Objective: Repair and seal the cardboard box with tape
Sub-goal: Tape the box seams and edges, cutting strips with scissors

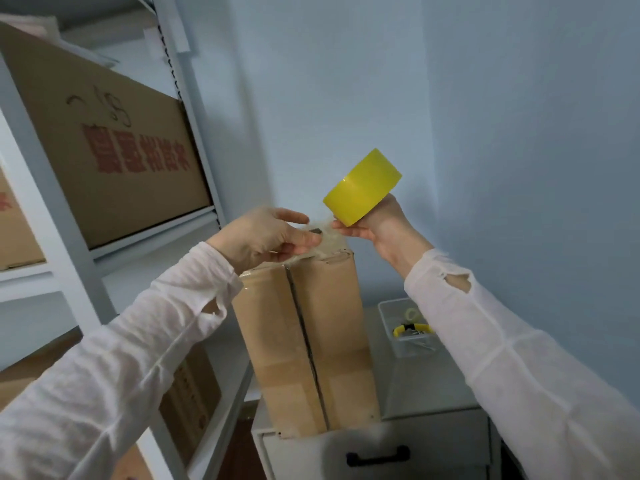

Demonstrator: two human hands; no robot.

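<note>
- Your left hand (pixel 266 237) is closed in a pinch, with thumb and fingers curled onto a crumpled strip of tape (pixel 327 237) at its fingertips.
- Your right hand (pixel 379 226) grips the yellow tape roll (pixel 363 187). The fingers curl under it, and the roll sits tilted above that hand, higher than your left hand.
- The clear strip of tape bridges the short gap between your two hands. Its lower part touches the far top edge of the box, just below your left fingertips.
- The cardboard box (pixel 304 341) stands directly beneath both hands and between your forearms. Its centre seam shows as a dark, slightly open line running from under your left fingertips down toward you.
- Glossy tape already covers the box corner beside your left wrist.
- The box rests on a grey cabinet (pixel 433 386) that extends under your right forearm. A black drawer handle (pixel 377 457) shows on its front, below the box.
- A clear plastic tub (pixel 410 348) sits on the cabinet just inside your right forearm. It holds a yellow-handled tool (pixel 403 329), and its other contents are too small to tell.
- Metal shelving (pixel 194 133) rises outside your left arm and carries a large printed carton (pixel 104 150) above that hand.
- White sleeves (pixel 138 358) cover both your forearms.
</note>
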